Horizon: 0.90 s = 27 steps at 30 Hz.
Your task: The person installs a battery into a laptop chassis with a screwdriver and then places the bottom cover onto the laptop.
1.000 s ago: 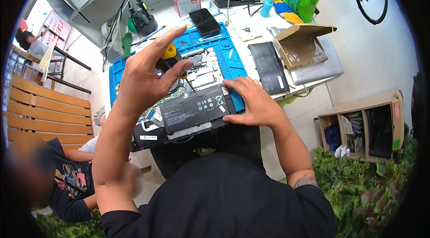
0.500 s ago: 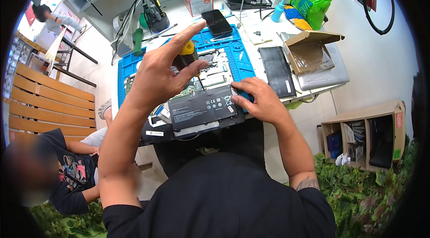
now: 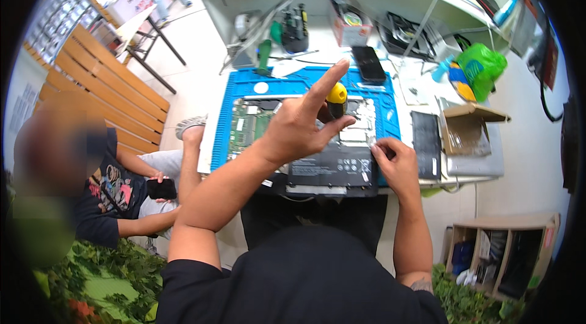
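Note:
An opened laptop base (image 3: 245,129), with its green circuit board showing, lies on a blue repair mat (image 3: 223,141). Along its near side sits a flat black battery (image 3: 323,168). My left hand (image 3: 296,129) is above the board, thumb and fingers around a screwdriver (image 3: 337,93) with a yellow and black handle; its index finger points out past the handle. The driver's tip is hidden behind the hand and handle. At the battery's far right corner is my right hand (image 3: 398,164), fingers curled and thumb close to the index finger; anything between them is too small to tell.
Right of the mat are another black battery (image 3: 425,144), an open cardboard box (image 3: 467,132) on a silver laptop, and a green plastic bag (image 3: 482,71). Behind lie a black phone (image 3: 368,63) and a green-handled tool (image 3: 264,57). A seated person (image 3: 110,183) at left holds a phone.
The whole view has shifted, so the bench sits farther right in it. My left hand still holds the screwdriver. My right hand's fingers have curled in more at the battery corner.

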Each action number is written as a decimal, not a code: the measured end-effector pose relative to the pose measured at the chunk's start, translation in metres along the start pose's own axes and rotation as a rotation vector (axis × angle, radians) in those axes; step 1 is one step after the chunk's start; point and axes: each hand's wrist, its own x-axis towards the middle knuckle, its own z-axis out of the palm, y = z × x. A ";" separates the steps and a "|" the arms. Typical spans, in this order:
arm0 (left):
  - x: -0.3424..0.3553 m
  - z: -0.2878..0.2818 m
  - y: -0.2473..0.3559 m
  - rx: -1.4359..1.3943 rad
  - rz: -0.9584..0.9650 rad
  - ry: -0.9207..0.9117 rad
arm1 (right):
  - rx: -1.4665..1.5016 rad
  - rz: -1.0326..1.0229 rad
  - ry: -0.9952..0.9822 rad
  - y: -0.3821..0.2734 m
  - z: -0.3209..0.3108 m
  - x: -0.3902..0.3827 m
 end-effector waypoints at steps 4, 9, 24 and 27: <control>-0.002 -0.050 -0.018 -0.048 -0.203 0.370 | 0.032 0.070 0.023 -0.004 0.003 -0.002; -0.008 -0.149 -0.064 0.188 -0.316 0.645 | 0.088 0.087 0.063 0.001 0.008 -0.005; -0.051 -0.138 -0.125 0.413 -0.302 0.469 | 0.142 0.133 0.039 0.007 0.007 0.000; -0.054 -0.137 -0.126 0.405 -0.335 0.464 | 0.135 0.134 0.035 0.007 0.007 -0.001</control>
